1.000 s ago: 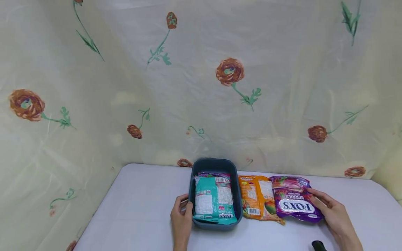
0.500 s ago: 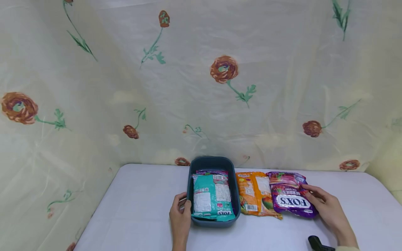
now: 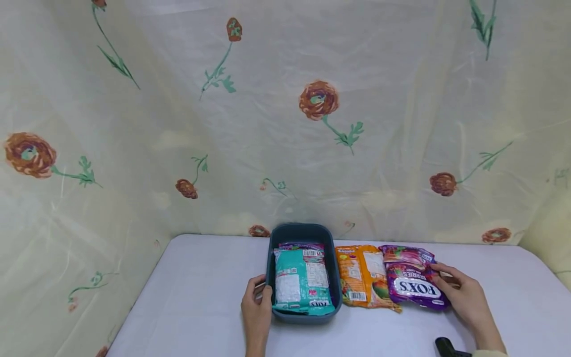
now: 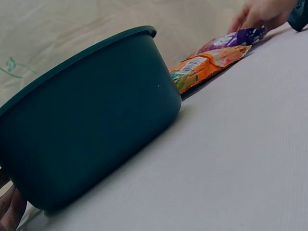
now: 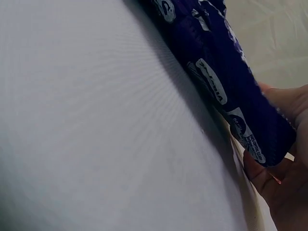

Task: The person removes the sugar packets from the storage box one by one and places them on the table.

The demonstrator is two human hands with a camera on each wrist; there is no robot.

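Note:
My left hand (image 3: 256,302) rests against the left outer wall of a dark teal bin (image 3: 335,277), its fingers loosely bent; the left wrist view shows fingertips (image 4: 12,207) at the bin's lower side. Inside the bin, a turquoise Fox's candy bag (image 3: 303,282) lies over a purple one (image 3: 303,245). On the right, my right hand (image 3: 466,297) grips the right edge of a purple Fox's Berries candy bag (image 3: 412,280). Its near edge appears slightly raised in the right wrist view, with fingers above and below the bag. An orange candy bag (image 3: 363,277) lies between bin and purple bag.
A white-covered table (image 3: 200,297) bears everything. Behind it hangs a pale flowered curtain (image 3: 379,198). A black object (image 3: 448,347) shows near the right forearm at the bottom edge.
The camera's view has shifted slightly, so everything sits a little left in the picture. Both hands keep their places at the bin and the purple candy bag.

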